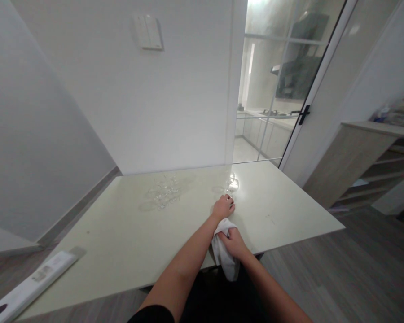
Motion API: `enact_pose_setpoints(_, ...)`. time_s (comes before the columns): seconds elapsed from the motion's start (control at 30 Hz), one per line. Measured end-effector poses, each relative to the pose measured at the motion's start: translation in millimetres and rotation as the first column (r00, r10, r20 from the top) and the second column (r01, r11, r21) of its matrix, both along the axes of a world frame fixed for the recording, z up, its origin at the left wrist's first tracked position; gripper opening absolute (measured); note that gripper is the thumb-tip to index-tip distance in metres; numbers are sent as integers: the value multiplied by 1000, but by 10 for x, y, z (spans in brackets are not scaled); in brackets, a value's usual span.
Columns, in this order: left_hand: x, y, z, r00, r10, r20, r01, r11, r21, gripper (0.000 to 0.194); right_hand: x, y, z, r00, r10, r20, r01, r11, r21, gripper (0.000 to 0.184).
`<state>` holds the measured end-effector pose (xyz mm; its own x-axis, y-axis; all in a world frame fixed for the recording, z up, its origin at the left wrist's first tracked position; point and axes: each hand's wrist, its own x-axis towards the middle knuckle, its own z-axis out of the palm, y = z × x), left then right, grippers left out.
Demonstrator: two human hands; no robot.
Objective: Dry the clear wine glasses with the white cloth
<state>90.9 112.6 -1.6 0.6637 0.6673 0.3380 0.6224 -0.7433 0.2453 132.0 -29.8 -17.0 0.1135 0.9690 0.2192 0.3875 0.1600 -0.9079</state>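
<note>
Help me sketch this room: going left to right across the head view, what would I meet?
Long white object at the table's near left corner → left-hand cluster of clear glassware → right hand gripping a white cloth → black door handle → wooden shelf unit.

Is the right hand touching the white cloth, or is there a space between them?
Touching. The head view shows the right hand gripping the white cloth, which hangs below it.

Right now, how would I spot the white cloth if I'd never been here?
Find the big pale table, then the person's right hand by its near edge. The cloth hangs from that hand: soft and white, unlike the see-through glassware farther back.
</note>
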Motion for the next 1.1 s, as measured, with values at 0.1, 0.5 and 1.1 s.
enact_pose_setpoints(0.1,5,5,-6,1000,4,-3,-4,1000,1,21,-3,5,-15,1000,-6,5,6,1000,-10,19)
enact_pose_setpoints(0.5,12,-11,10,1000,25,-4,-25,1000,-10,21,2,-3,-4,1000,-7,-2,7,1000,-13,20)
enact_pose_setpoints(1.1,8,-37,52,999,35,-2,-35,999,-41,20,-9,-6,14,1000,-2,-1,2,1000,-3,23)
